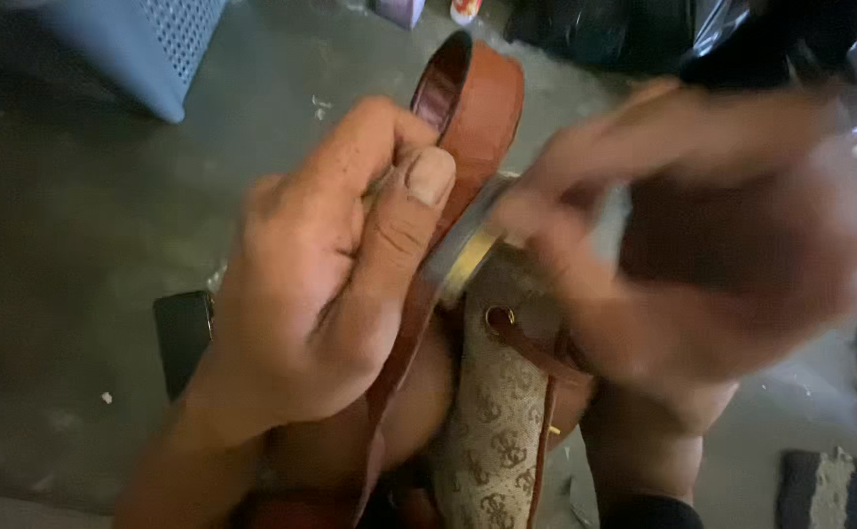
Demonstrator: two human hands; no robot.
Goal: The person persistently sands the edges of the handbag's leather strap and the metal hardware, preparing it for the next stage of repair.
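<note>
The left hand [321, 294] pinched the brown leather strap [473, 103] of the patterned bag [497, 431] between thumb and fingers, above the floor [76, 245]. The right hand [703, 245] was blurred at the metal ring [468, 250], perhaps gripping it; the work seemed unfinished.

The left hand [326, 284] was curled into a tight fist, thumb pressed flat along the side of the forefinger and forearm running down toward the lower left, while the right hand [703, 245], blurred by motion, reached in from the right with its fingers [546, 211] pinched together near the left thumb.
</note>
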